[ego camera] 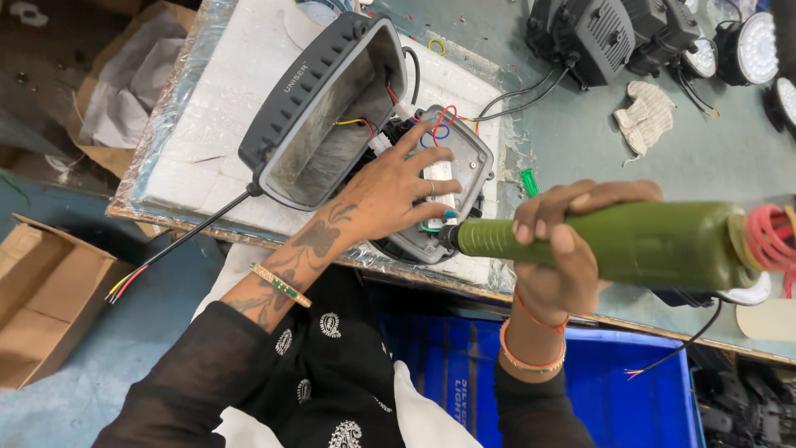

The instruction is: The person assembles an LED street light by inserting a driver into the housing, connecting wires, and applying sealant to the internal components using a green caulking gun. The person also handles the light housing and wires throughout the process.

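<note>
Near you, at about 6 o'clock, a blue bin (pixel 630 373) sits low under the counter (pixel 580 133). A brown box (pixel 41 299) lies on the floor at 8 o'clock.

Your right hand (pixel 560 245) is wrapped tight around a fat green power screwdriver (pixel 630 245). The tool lies almost flat. Its long side runs from 3 o'clock to 9 o'clock, and its tip points to 9 o'clock, right at the edge of the gray base plate (pixel 448 199).

Your left hand (pixel 394 195) lies flat with its fingers spread. It grips nothing; it just presses down on the base plate to keep it from moving. The plate rests on a white foam pad (pixel 207 124) in the middle of the counter.

The dark gray lamp shell (pixel 327 108) is tipped up and open at 11 o'clock, with red, blue and yellow wires (pixel 435 120) going between it and the plate. So the lamp does not look closed yet. The wires seem to be in place, and the screw work looks to be under way.

Far off, at 1 o'clock, more black lamps (pixel 663 37) stand in a group, with a cloth glove (pixel 647 116) beside them.
</note>
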